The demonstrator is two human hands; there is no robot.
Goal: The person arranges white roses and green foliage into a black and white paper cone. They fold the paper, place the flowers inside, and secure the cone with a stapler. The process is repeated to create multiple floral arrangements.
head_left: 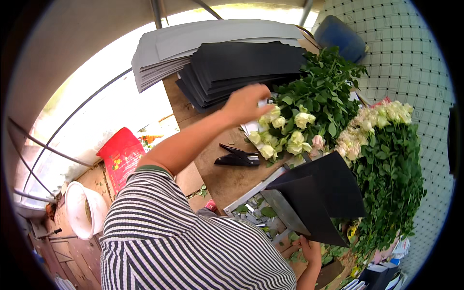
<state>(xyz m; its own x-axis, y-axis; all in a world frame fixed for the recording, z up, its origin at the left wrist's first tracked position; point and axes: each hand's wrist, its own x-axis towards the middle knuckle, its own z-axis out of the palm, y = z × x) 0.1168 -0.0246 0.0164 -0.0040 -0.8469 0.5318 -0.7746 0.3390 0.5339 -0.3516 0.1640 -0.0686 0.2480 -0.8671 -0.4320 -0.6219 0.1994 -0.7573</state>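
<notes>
My left hand (247, 104) is stretched out over the work table, thumb and fingers apart and bent, beside the cut white roses (278, 122). No object shows in it. The roses lie in a leafy green bunch, blooms toward me. At the lower right my right hand (308, 250) grips the lower edge of a folded black cardboard sheet (316, 193). That sheet stands bent against a metal plate (285, 212) on a frame. A black stapler (238, 157) rests on the table below my left hand.
Stacks of black card (246, 65) and grey-white card (212, 36) lie at the back. More leafy roses (386, 169) hang at the right, near a blue container (340, 38). A tray of metal scraps and leaves (256, 212) sits near me. A white bucket (87, 210) and red bag (123, 159) are left.
</notes>
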